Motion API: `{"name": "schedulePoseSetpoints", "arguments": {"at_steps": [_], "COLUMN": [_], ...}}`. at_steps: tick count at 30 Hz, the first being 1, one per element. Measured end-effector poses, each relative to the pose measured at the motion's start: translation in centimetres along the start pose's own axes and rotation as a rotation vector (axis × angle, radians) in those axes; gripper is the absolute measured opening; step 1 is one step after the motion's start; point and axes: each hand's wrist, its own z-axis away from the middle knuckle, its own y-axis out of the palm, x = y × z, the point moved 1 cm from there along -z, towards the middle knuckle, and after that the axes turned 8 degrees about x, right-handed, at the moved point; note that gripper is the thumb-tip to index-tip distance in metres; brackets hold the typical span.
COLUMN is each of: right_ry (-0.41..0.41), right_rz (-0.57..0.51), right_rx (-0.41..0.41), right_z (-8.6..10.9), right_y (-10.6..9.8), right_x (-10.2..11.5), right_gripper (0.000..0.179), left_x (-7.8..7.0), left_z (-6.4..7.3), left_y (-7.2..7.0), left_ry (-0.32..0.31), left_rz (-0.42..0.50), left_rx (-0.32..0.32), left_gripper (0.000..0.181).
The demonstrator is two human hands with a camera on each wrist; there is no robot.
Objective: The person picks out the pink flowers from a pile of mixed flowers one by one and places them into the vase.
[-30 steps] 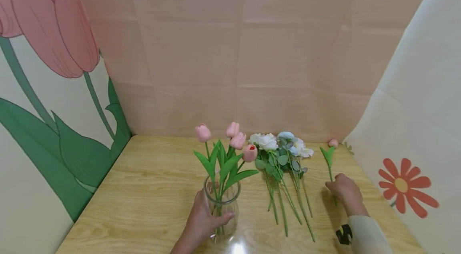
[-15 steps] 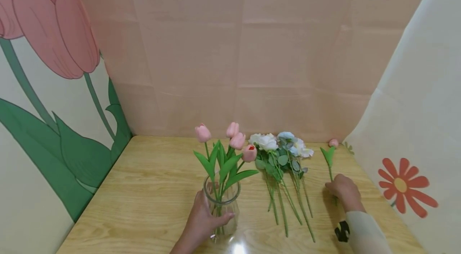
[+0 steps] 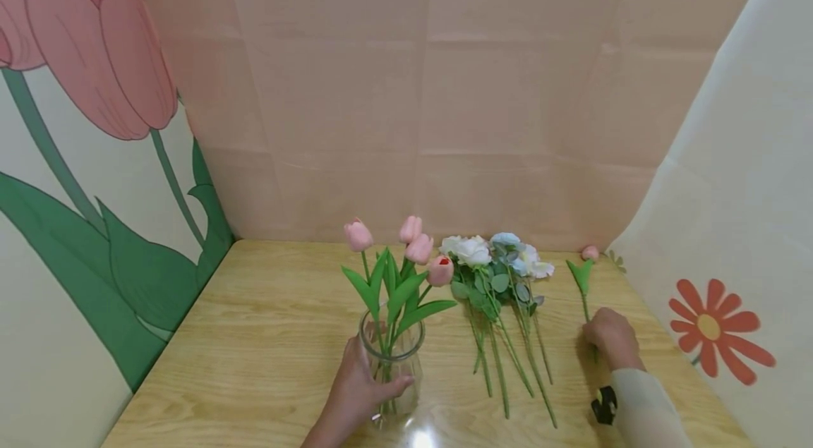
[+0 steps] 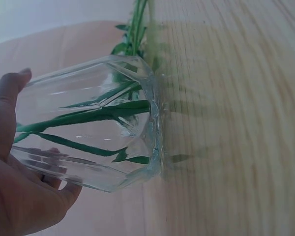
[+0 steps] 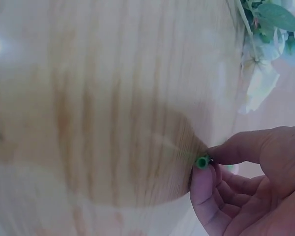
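A clear glass vase (image 3: 406,370) stands upright on the table, and my left hand (image 3: 360,386) grips its side with the thumb across the front. Several pink tulips (image 3: 419,249) with green leaves rise out of it; their stems (image 4: 83,118) show through the glass in the left wrist view. Over at the right, my right hand (image 3: 614,337) pinches the stem of a single pink tulip (image 3: 579,275) between thumb and fingers. That tulip's hollow green stem end (image 5: 202,162) pokes out from the fingertips in the right wrist view.
Between the hands lies a bunch of white roses (image 3: 473,250) and pale blue flowers (image 3: 506,240), long stems pointing toward me. A pink backdrop (image 3: 413,116) closes off the wooden table's (image 3: 254,335) far edge. Printed sheets (image 3: 718,222) flank both sides.
My right hand has shifted very slightly to the right, with its fingers still on the tulip stem. The left hand and the vase have stayed put.
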Motion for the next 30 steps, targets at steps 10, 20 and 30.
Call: {"name": "schedulePoseSetpoints", "arguments": {"at_steps": [10,20,30], "right_ry": [-0.025,0.005,-0.055], "right_rz": [0.009,-0.059,-0.056], "right_rx": [-0.047,-0.089,-0.114], "right_z": [0.7,1.0,1.3], "right_y": [-0.2,-0.3,-0.4], "right_x": [-0.4,-0.4,-0.6], "right_gripper": [0.030,0.026,0.023], "left_x": [0.1,0.4,0.3], "left_z": [0.0,-0.1,-0.1], "left_y": [0.0,0.2,0.1], "left_ry": [0.001,0.008,0.005], "left_rz": [0.033,0.008,0.009], "left_rx": [0.021,0.002,0.002], "left_gripper": [0.103,0.103,0.102]}}
